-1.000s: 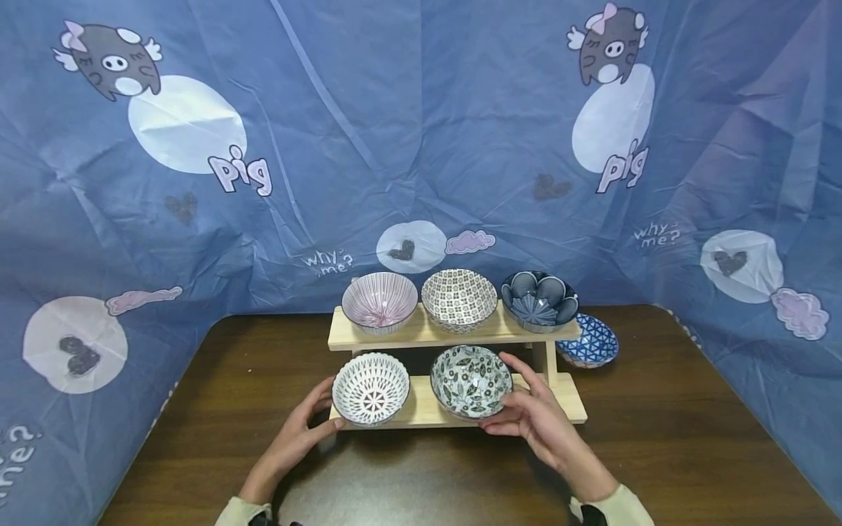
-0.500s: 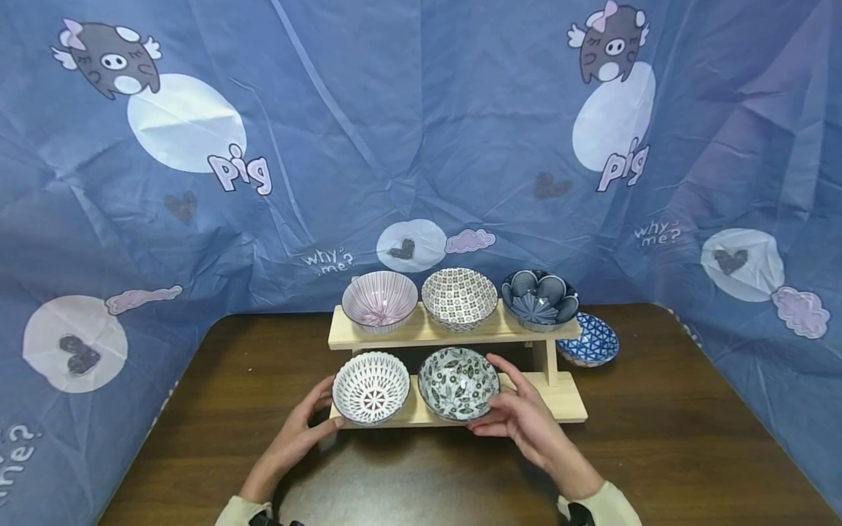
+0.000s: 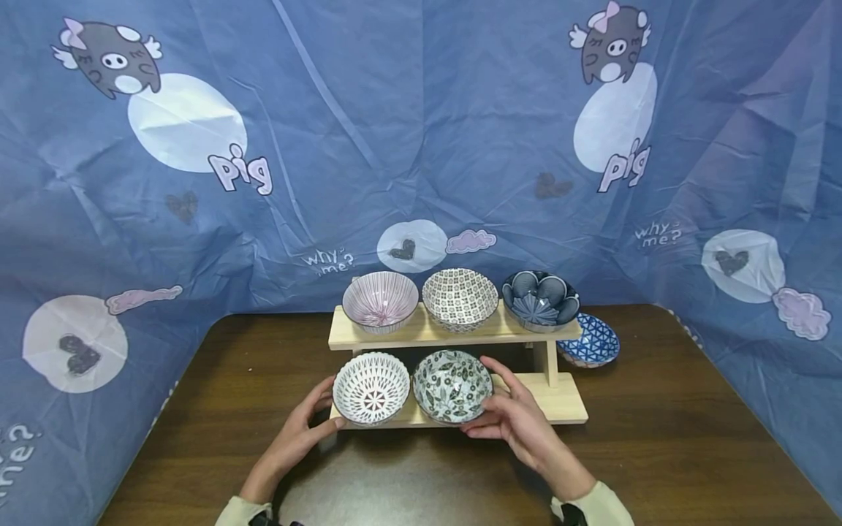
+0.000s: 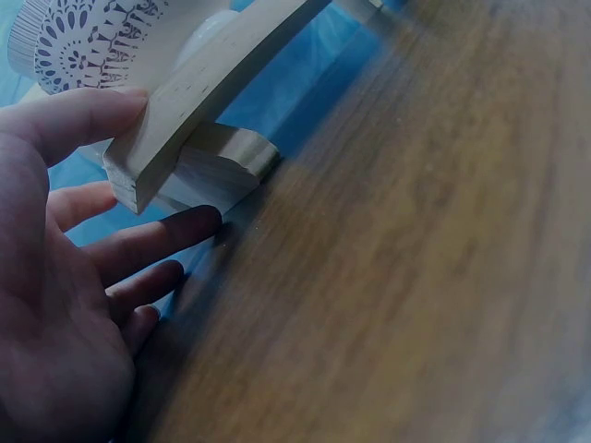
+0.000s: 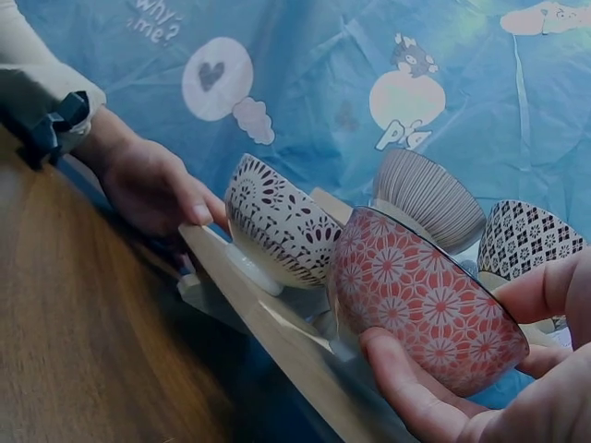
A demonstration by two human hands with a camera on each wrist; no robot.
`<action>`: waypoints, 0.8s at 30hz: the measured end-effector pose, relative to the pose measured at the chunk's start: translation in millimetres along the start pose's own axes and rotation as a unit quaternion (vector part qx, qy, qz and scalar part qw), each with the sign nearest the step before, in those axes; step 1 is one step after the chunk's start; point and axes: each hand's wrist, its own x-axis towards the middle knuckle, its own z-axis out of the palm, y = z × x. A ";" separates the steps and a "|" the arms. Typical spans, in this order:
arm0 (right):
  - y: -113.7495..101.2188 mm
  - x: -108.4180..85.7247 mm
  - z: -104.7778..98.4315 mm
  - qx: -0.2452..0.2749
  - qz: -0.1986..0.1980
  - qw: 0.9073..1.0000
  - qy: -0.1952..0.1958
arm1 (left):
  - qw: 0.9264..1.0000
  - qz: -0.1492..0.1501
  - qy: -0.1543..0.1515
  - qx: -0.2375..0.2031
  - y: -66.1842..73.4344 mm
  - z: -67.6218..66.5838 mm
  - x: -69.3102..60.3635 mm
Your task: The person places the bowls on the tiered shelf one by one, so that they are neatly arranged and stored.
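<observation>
My right hand [image 3: 516, 420] grips the right side of a bowl [image 3: 452, 387] with a green leaf and flower pattern inside. In the right wrist view, this bowl's outside [image 5: 429, 300] is red with white flowers, and thumb and fingers hold its wall. It sits at the lower tier of a wooden two-tier stand [image 3: 559, 402]; whether its foot touches the board is unclear. Just left of it stands a white bowl [image 3: 371, 389] with dark petal marks. My left hand [image 3: 302, 424] holds the lower board's left end, its thumb on the board edge [image 4: 208, 97] and fingers spread beyond.
On the upper tier stand a pink-striped bowl [image 3: 380, 302], a bowl with a small brown lattice [image 3: 460, 298] and a dark blue petal bowl [image 3: 541, 301]. Behind the stand's right end a blue triangle-patterned bowl [image 3: 595, 341] sits on the table [image 3: 677, 438]. A blue cloth [image 3: 421, 146] hangs behind.
My right hand has moved left with the leaf-patterned bowl, bringing it close beside the white bowl. My left hand has stayed at the stand's left end.
</observation>
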 end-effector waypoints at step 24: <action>7.8 4.2 -1.9 -0.002 0.001 1.000 0.010 | 1.000 0.000 0.005 -0.008 2.9 0.8 0.4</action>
